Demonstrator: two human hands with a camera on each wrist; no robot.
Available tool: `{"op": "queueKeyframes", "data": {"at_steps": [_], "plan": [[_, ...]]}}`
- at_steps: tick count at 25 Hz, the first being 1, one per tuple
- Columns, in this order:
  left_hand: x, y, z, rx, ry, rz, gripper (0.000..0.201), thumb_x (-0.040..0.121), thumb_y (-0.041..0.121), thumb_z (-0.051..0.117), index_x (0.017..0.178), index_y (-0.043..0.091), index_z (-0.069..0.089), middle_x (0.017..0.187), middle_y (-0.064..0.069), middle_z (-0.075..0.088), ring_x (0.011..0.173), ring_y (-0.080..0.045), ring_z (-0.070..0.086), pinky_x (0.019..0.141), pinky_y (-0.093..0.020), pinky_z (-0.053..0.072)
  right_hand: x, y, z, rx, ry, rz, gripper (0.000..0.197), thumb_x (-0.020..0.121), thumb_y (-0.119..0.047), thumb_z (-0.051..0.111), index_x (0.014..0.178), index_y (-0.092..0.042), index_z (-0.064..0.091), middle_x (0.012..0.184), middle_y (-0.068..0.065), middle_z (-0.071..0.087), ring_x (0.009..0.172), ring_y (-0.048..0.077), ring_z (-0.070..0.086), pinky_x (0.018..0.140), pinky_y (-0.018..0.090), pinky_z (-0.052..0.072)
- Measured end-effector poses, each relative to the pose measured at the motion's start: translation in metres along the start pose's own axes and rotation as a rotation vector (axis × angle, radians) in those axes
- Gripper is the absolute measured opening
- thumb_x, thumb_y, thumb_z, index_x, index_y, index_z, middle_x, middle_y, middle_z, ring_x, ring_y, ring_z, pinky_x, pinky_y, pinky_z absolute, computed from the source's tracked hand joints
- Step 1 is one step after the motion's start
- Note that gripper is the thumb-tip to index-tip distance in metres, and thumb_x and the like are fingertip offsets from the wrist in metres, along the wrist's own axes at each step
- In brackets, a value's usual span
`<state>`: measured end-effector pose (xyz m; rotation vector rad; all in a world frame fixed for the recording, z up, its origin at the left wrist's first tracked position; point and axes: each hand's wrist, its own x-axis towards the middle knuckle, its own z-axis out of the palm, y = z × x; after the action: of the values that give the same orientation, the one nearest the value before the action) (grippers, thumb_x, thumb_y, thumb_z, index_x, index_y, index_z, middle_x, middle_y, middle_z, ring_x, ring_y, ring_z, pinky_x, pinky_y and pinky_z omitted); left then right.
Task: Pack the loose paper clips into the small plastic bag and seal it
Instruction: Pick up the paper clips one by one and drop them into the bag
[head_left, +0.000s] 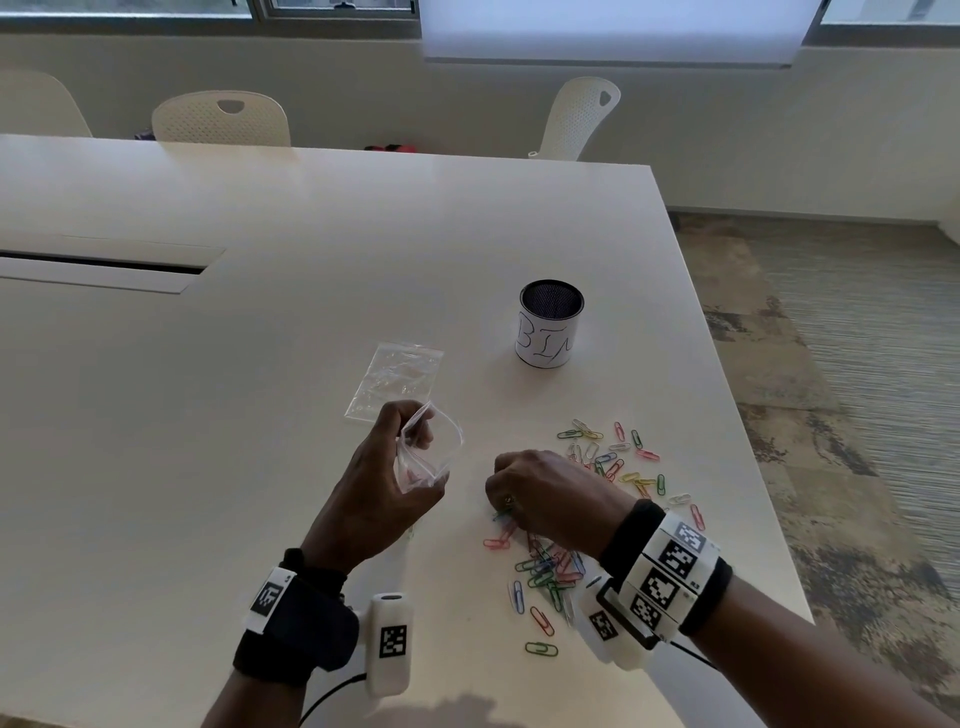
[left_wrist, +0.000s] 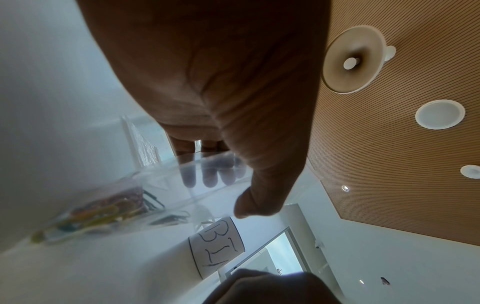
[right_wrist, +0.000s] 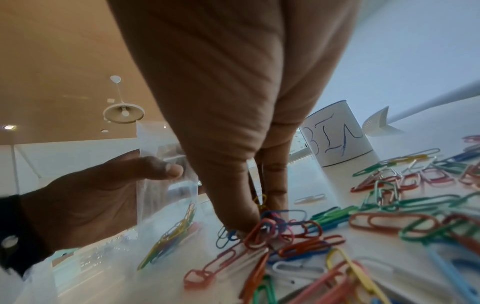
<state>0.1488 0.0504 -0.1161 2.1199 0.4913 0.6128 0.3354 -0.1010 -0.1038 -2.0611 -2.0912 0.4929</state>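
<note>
My left hand (head_left: 387, 480) holds a small clear plastic bag (head_left: 431, 449) upright with its mouth held wide; several coloured clips (right_wrist: 174, 232) lie in its bottom. Fingers and thumb of that hand (left_wrist: 228, 174) curl round the bag's (left_wrist: 166, 191) wall. Just right of the bag, my right hand (head_left: 540, 499) is down on the table, its fingertips (right_wrist: 249, 218) pinching a bunch of coloured paper clips (right_wrist: 275, 226). Loose paper clips (head_left: 613, 462) are scattered on the white table (head_left: 260, 415) around and behind that hand.
A second, flat clear bag (head_left: 395, 382) lies beyond my left hand. A white cup marked "BIN" (head_left: 549, 325) stands further back, also seen as the cup (right_wrist: 335, 135). The table's right edge (head_left: 748, 467) runs close to the clips. Chairs (head_left: 221, 119) stand behind.
</note>
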Motion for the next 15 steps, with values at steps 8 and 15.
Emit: {"op": "queueKeyframes", "data": {"at_steps": [8,15], "plan": [[0.0,-0.001,0.002,0.003,-0.017,-0.018,0.051,0.084,0.033,0.075,0.126,0.027,0.047,0.108,0.006,0.058,0.105,-0.018,0.061,0.091,-0.019,0.049,-0.007,0.021,-0.023,0.46,0.187,0.231,0.008,0.084,-0.01,0.082,0.092,-0.011,0.082,0.088,0.001,0.08,0.078,0.012,0.076,0.078,0.025,0.064],[0.001,0.0,0.003,0.032,-0.027,-0.025,0.054,0.085,0.02,0.081,0.126,0.028,0.047,0.106,0.007,0.059,0.102,-0.018,0.061,0.09,-0.026,0.051,-0.006,-0.002,-0.069,0.858,0.381,0.271,0.01,0.082,-0.008,0.085,0.091,-0.007,0.08,0.084,0.012,0.08,0.081,0.029,0.077,0.084,0.043,0.062]]}}
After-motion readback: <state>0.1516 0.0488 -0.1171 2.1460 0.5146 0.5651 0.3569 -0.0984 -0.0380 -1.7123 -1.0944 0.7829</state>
